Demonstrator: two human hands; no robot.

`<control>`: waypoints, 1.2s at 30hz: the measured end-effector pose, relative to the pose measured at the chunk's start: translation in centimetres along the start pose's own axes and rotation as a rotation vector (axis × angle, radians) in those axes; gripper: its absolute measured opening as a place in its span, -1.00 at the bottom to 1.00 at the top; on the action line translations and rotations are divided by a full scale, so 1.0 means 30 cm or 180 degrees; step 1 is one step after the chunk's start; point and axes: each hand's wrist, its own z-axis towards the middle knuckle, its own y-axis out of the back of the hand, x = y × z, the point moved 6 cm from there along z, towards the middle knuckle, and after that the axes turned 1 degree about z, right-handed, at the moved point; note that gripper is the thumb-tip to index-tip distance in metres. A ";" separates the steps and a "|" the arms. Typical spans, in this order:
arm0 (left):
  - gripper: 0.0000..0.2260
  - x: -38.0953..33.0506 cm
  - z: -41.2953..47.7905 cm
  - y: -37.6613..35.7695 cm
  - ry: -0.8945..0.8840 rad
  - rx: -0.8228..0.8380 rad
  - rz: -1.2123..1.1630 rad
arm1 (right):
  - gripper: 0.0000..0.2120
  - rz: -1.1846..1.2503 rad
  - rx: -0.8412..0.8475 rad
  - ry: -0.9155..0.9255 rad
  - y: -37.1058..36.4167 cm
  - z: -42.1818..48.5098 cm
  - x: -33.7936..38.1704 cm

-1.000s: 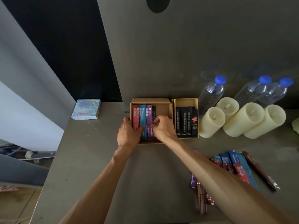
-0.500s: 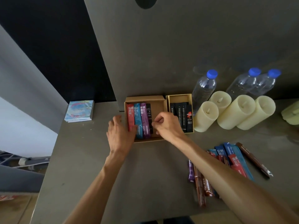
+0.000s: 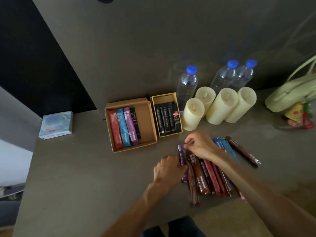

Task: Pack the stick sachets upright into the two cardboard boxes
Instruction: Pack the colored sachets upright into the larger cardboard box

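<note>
Hands [image 3: 199, 147] pinching purple sachet [image 3: 180, 152], left of pile [image 3: 206, 177]

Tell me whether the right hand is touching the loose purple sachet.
Touching: in the head view the right hand pinches the top end of the loose purple sachet.

White Chinese characters run along the red sachet [image 3: 114, 130], blue sachet [image 3: 123, 128] and purple sachet [image 3: 130, 127] in the larger box [image 3: 135, 148], too blurred to read. The black sachet [image 3: 135, 123] there shows an "X".

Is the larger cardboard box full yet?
Not full. The larger box holds four sachets along its left side; its right half is bare cardboard.
</note>
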 end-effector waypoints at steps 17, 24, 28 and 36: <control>-0.90 0.099 -0.034 0.242 -0.0420 -0.0936 -0.0622 | -0.77 0.2145 0.0978 0.0283 0.047 -0.057 0.147; -0.81 0.100 -0.116 0.417 -0.1643 -0.2583 0.0455 | -0.72 0.3465 0.2037 0.0195 0.035 -0.118 0.251; -0.85 0.106 -0.149 0.435 -0.1995 -0.3172 0.0750 | -0.81 0.2478 0.2312 0.0455 -0.014 -0.139 0.288; -0.87 0.211 -0.076 0.482 -0.0151 -0.1679 -0.3122 | -0.90 0.2098 0.1605 0.0670 -0.018 -0.127 0.294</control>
